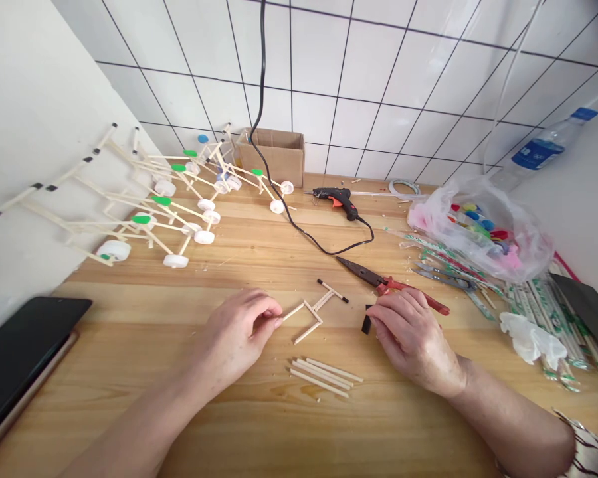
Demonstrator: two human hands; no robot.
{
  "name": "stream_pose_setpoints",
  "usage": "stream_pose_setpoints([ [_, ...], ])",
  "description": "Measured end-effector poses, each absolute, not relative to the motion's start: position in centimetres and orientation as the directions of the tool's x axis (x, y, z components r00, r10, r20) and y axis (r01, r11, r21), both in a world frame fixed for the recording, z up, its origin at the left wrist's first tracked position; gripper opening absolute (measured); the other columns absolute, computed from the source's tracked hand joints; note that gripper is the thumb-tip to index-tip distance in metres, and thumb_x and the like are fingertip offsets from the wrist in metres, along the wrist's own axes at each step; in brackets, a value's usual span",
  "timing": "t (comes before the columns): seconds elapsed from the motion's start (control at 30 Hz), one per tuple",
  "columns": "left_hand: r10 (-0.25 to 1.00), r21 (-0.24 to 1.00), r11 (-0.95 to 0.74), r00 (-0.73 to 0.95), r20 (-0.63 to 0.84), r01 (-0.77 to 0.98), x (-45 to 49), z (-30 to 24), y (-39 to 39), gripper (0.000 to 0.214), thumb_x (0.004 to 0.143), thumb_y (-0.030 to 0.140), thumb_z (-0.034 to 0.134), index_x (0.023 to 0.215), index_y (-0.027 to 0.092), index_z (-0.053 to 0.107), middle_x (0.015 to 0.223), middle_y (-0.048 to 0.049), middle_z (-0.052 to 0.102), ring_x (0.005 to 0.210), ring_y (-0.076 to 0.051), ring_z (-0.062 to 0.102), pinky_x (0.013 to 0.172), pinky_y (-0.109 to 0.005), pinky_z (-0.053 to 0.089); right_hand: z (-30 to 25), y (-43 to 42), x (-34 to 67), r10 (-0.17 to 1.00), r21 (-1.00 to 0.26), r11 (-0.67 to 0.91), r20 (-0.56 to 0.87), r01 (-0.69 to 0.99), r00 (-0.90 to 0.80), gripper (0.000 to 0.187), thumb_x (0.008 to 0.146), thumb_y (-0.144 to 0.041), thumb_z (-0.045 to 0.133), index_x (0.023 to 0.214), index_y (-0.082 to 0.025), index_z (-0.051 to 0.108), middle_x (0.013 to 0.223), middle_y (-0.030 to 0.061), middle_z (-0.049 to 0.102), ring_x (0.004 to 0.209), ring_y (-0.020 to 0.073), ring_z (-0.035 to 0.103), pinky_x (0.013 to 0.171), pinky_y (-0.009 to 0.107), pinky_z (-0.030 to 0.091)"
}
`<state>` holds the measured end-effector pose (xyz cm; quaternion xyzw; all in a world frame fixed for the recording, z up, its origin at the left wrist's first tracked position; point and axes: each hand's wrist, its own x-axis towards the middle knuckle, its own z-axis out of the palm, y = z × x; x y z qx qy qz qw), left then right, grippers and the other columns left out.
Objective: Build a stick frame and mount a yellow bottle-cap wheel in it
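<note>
My left hand (239, 328) pinches the near end of a small frame of glued wooden sticks (315, 309) that lies on the wooden table (179, 398). The frame's far crossbar has black tips. My right hand (411, 335) rests to the right of the frame, its fingers closed on a short black piece (367, 320). A small pile of loose cut sticks (323, 374) lies just in front of both hands.
Red-handled pliers (389, 284) lie behind my right hand. A black glue gun (337, 198) with its cable, a cardboard box (274, 154), several stick models with bottle-cap wheels (169, 199), a plastic bag of caps (478, 229), packs of chopsticks (538, 299), and a dark phone (20, 352) surround the work area.
</note>
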<state>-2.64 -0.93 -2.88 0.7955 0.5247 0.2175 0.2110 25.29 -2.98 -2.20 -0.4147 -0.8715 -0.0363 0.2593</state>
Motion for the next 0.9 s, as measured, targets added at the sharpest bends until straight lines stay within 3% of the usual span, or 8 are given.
stream_pose_setpoints([
  [0.3, 0.922, 0.564, -0.374, 0.358, 0.145, 0.736, -2.5, -2.7, -1.0, 0.010, 0.080, 0.018, 0.055, 0.073, 0.021, 0.062, 0.073, -0.0002, 0.065, 0.069, -0.017, 0.060, 0.063, -0.028, 0.046, -2.1, -3.0, 25.1, 0.702, -0.150, 0.655, 0.484, 0.740, -0.523, 0.020, 0.084, -0.004, 0.047, 0.087, -0.018, 0.061, 0.084, 0.0084, 0.064, 0.079, 0.0224, 0.058, 0.071, 0.039, 0.045],
  [0.5, 0.857, 0.603, -0.501, 0.451, 0.248, 0.621, -2.1, -2.6, -1.5, 0.012, 0.080, 0.016, 0.056, 0.071, 0.020, 0.063, 0.069, -0.0004, 0.061, 0.067, -0.016, 0.056, 0.063, -0.027, 0.044, -2.1, -3.1, 25.1, 0.698, -0.155, 0.664, 0.480, 0.731, -0.532, 0.019, 0.084, -0.003, 0.048, 0.089, -0.016, 0.060, 0.085, 0.0097, 0.064, 0.079, 0.0226, 0.056, 0.071, 0.040, 0.045],
  [0.9, 0.807, 0.609, -0.553, 0.546, 0.224, 0.568, -1.5, -3.2, -2.0, 0.019, 0.082, 0.011, 0.056, 0.068, 0.019, 0.065, 0.068, -0.0002, 0.060, 0.067, -0.014, 0.055, 0.062, -0.025, 0.040, -2.3, -3.1, 25.1, 0.695, -0.159, 0.671, 0.474, 0.724, -0.540, 0.018, 0.083, -0.003, 0.048, 0.087, -0.015, 0.061, 0.085, 0.0096, 0.063, 0.078, 0.0221, 0.056, 0.072, 0.040, 0.044],
])
